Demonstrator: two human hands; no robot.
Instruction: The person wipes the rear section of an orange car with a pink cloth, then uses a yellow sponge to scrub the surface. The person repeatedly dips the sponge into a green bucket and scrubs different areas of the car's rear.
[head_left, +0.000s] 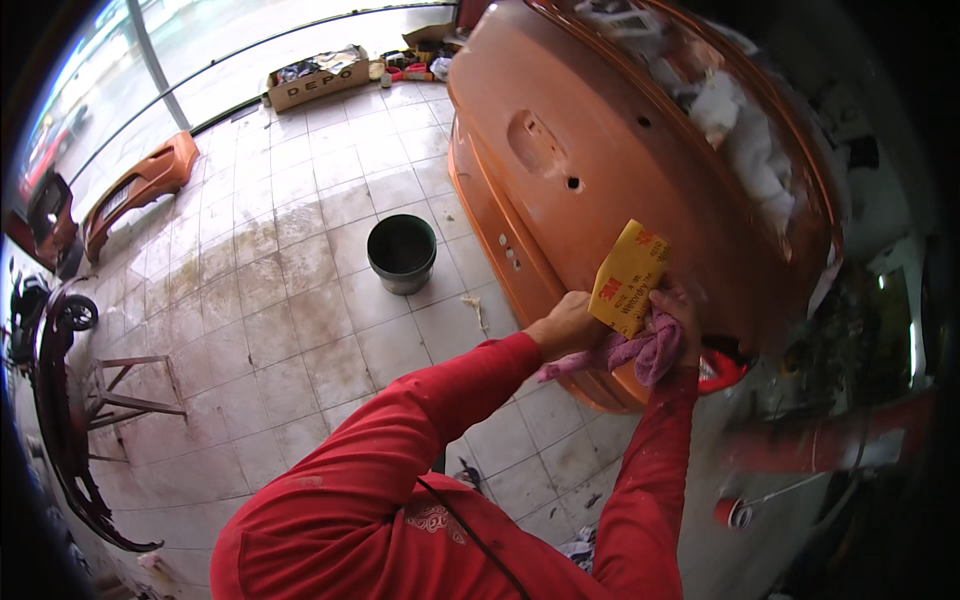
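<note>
Both my hands are raised together in front of an orange car body's rear panel (610,160). Between them is a yellow-backed sheet of sandpaper (632,275), its printed side facing up. My left hand (568,326) grips the sheet's lower left edge with closed fingers. At the sheet's right edge is my right hand (680,315), fingers curled against the paper and around a bunched pink cloth (652,350). The cloth hangs below the sandpaper and trails left under my left wrist. Part of the fingers is hidden by the sheet and the cloth.
A dark bucket (402,255) stands on the tiled floor left of the car. Farther left are an orange bumper (135,195), a metal stand (135,390) and a dark bumper (62,420). A cardboard box (318,82) sits by the far window. White sheeting (745,130) covers the car's window opening.
</note>
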